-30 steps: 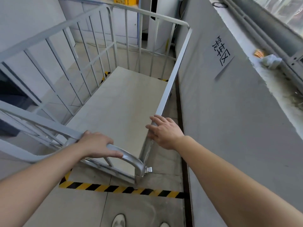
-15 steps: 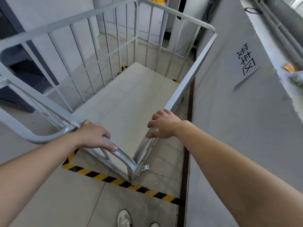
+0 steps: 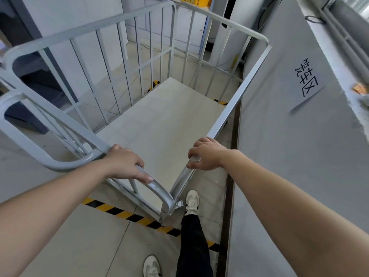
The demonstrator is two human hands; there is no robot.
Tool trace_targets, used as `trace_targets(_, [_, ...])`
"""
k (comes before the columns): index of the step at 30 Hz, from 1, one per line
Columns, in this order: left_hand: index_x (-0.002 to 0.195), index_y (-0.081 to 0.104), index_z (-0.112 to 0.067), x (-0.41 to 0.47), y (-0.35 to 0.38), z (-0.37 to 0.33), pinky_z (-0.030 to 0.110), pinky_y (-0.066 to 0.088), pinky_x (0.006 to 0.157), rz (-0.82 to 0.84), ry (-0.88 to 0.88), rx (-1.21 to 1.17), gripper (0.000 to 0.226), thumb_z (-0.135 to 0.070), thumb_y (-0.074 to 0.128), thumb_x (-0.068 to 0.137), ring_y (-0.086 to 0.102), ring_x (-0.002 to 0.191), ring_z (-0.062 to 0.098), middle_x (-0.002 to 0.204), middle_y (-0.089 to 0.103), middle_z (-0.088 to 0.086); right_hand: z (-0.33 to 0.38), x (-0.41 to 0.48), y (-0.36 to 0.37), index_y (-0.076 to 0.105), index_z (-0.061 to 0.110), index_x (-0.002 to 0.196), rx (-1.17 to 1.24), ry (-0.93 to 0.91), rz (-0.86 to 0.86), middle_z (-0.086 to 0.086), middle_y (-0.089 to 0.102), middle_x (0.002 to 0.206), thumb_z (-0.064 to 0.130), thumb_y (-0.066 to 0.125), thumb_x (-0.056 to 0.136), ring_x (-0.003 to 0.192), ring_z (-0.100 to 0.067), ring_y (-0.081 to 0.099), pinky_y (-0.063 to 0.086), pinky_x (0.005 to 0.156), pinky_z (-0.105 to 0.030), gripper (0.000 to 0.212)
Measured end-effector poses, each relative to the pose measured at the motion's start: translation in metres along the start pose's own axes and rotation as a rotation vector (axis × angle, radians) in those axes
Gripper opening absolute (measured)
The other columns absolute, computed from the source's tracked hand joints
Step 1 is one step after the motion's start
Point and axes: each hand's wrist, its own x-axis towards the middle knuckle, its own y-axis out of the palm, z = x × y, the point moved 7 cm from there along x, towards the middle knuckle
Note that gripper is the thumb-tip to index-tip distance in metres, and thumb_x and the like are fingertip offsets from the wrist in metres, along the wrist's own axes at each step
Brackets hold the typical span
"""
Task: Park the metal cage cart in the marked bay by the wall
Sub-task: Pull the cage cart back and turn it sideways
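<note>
The grey metal cage cart (image 3: 247, 86) stands in front of me with its pale deck empty, its right side running close along the grey wall (image 3: 289, 156). My left hand (image 3: 125, 164) grips the near top rail. My right hand (image 3: 207, 153) is closed over the near end of the right top rail. Black-and-yellow floor tape (image 3: 127, 214) marks the bay; the cart's near corner stands just inside that line. More tape shows under the cart's far end (image 3: 220, 101). A paper sign (image 3: 306, 80) with characters hangs on the wall.
My right foot (image 3: 192, 201) in a pale shoe is stepped over the tape beside the cart's near corner; my left foot (image 3: 151, 265) is behind the line. A white column (image 3: 225, 37) and white panels stand beyond the cart. A dark recess (image 3: 40, 88) lies left.
My right foot has stepped forward past the tape line beside the cart's corner. Both hands keep their hold on the rails, and the view has shifted slightly to the left.
</note>
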Motion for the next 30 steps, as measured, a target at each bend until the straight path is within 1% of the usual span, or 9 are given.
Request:
trace_targets(3, [0.092,0.068,-0.028,-0.002,-0.001,-0.002,0.032,0.025,0.091,-0.005,0.009,0.009,0.052,-0.074,0.05,0.076,0.033,0.096,0.014,0.096,0.055,-0.009,0.0,0.001,0.0,0.056,0.029,0.127,0.011,0.005,-0.001,-0.003,0.052,0.133,0.061,0.047,0.087,0.134,-0.025,0.031,0.016,0.114,-0.038,0.051])
trace_targets(7, [0.086,0.067,-0.029,-0.001,-0.001,0.001,0.033,0.027,0.096,-0.002,0.013,-0.009,0.051,-0.076,0.051,0.074,0.034,0.1,0.014,0.095,0.055,-0.01,-0.001,0.003,-0.001,0.057,0.03,0.125,0.029,0.01,0.007,-0.003,0.052,0.133,0.061,0.048,0.087,0.134,-0.024,0.03,0.016,0.114,-0.038,0.051])
trace_targets(11, [0.09,0.067,-0.031,0.0,-0.002,0.006,0.032,0.027,0.097,0.007,-0.003,-0.017,0.05,-0.075,0.052,0.074,0.03,0.099,0.015,0.1,0.053,-0.008,0.0,0.006,-0.002,0.057,0.029,0.125,0.043,0.007,0.001,-0.002,0.052,0.132,0.062,0.048,0.087,0.135,-0.024,0.03,0.015,0.114,-0.038,0.051])
trace_targets(13, [0.089,0.067,-0.03,0.001,-0.003,0.006,0.033,0.027,0.099,0.005,0.002,-0.011,0.05,-0.076,0.052,0.074,0.031,0.101,0.015,0.099,0.053,-0.008,0.0,0.007,-0.003,0.057,0.029,0.125,0.045,0.01,0.001,-0.002,0.053,0.131,0.062,0.048,0.086,0.135,-0.024,0.03,0.016,0.114,-0.038,0.051])
trace_targets(16, [0.089,0.066,-0.031,0.002,-0.003,0.007,0.032,0.028,0.098,0.004,-0.009,-0.022,0.049,-0.075,0.052,0.073,0.028,0.099,0.016,0.1,0.052,-0.008,-0.001,0.008,-0.003,0.057,0.029,0.124,0.045,0.011,0.001,-0.002,0.053,0.131,0.062,0.049,0.086,0.134,-0.024,0.03,0.016,0.113,-0.038,0.051])
trace_targets(21, [0.073,0.059,-0.034,0.005,-0.001,0.01,0.034,0.029,0.101,0.019,-0.018,-0.036,0.044,-0.077,0.053,0.07,0.03,0.102,0.017,0.097,0.051,-0.01,-0.002,0.008,-0.003,0.058,0.03,0.122,0.061,0.004,-0.008,-0.001,0.054,0.129,0.063,0.049,0.085,0.133,-0.024,0.03,0.015,0.113,-0.038,0.051])
trace_targets(28, [0.084,0.066,-0.031,0.006,0.001,0.009,0.034,0.027,0.1,0.034,-0.012,-0.007,0.054,-0.08,0.051,0.069,0.033,0.102,0.015,0.091,0.051,-0.013,-0.003,0.009,-0.003,0.059,0.029,0.122,0.084,0.008,-0.025,-0.002,0.054,0.128,0.062,0.05,0.085,0.133,-0.024,0.031,0.014,0.113,-0.037,0.05])
trace_targets(30, [0.086,0.066,-0.031,0.006,0.0,0.007,0.034,0.027,0.1,0.03,-0.011,-0.007,0.053,-0.079,0.051,0.071,0.032,0.101,0.015,0.091,0.051,-0.013,-0.004,0.009,-0.003,0.059,0.03,0.122,0.086,0.008,-0.023,-0.001,0.054,0.128,0.062,0.05,0.085,0.133,-0.023,0.03,0.014,0.113,-0.038,0.05])
